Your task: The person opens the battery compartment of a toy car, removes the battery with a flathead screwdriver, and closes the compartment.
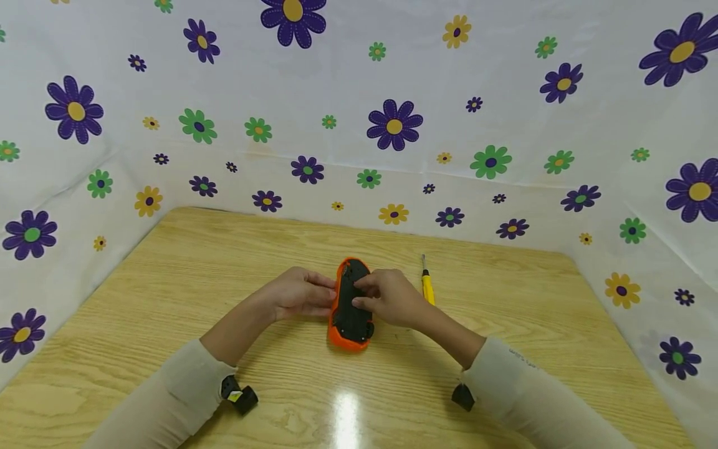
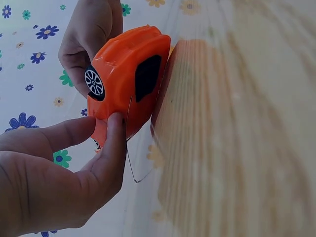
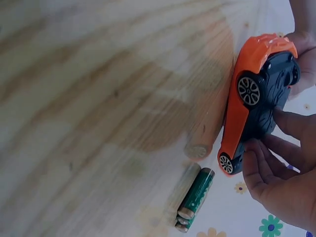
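An orange toy car (image 1: 346,340) with a black underside (image 1: 353,318) lies upside down over the wooden table, its underside facing up. My left hand (image 1: 303,293) pinches the car's side; in the left wrist view, thumb and fingertip meet at its lower edge beside a spoked wheel (image 2: 94,83). My right hand (image 1: 392,299) has its bent fingers on the black underside, with fingertips (image 3: 253,146) touching it. Whether they grip a small part there, I cannot tell. Close to the car, several green batteries (image 3: 196,193) lie side by side, hidden behind my right hand in the head view.
On the table (image 1: 224,249), a screwdriver (image 1: 427,288) with a yellow handle lies to the right of the car, its tip pointing away. White cloth (image 1: 336,81) with printed flowers walls off the back and both sides.
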The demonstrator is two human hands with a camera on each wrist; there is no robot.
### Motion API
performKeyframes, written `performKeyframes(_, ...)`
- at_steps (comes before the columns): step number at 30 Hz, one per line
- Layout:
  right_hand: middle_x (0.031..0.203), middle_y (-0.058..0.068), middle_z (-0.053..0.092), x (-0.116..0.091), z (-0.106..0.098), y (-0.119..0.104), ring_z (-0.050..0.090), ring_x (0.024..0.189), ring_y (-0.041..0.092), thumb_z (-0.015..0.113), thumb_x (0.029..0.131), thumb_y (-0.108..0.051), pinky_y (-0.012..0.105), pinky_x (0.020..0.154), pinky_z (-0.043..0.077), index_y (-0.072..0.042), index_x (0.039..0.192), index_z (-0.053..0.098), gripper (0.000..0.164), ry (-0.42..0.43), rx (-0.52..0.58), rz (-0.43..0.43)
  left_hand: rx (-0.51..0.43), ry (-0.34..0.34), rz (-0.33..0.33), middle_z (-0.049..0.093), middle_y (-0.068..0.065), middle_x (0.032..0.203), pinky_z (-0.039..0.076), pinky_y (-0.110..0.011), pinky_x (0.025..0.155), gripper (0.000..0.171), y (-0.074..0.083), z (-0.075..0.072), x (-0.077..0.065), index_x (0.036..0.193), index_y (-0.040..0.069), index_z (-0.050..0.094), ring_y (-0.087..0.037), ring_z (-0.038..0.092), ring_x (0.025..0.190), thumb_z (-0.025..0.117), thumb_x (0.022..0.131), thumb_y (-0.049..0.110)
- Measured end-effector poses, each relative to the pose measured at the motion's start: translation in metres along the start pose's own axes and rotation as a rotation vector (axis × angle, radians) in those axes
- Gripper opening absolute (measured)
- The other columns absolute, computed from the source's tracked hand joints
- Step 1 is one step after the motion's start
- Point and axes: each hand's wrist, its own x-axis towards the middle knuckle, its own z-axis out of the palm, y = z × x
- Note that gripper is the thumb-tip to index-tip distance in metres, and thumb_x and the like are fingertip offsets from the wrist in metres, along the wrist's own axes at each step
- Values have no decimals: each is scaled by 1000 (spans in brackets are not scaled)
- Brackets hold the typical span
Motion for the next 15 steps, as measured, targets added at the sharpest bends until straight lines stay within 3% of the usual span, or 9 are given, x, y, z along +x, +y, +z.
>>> performKeyframes(15, 110, 12, 73, 1, 8, -5, 72, 95, 20, 75, 95, -11, 26, 80, 62, 2, 126, 70, 35, 66, 61, 17, 174, 127, 91, 65, -22, 116, 61, -42, 91, 38, 7, 5, -3, 131, -11, 61, -26, 73, 95, 69, 93, -8)
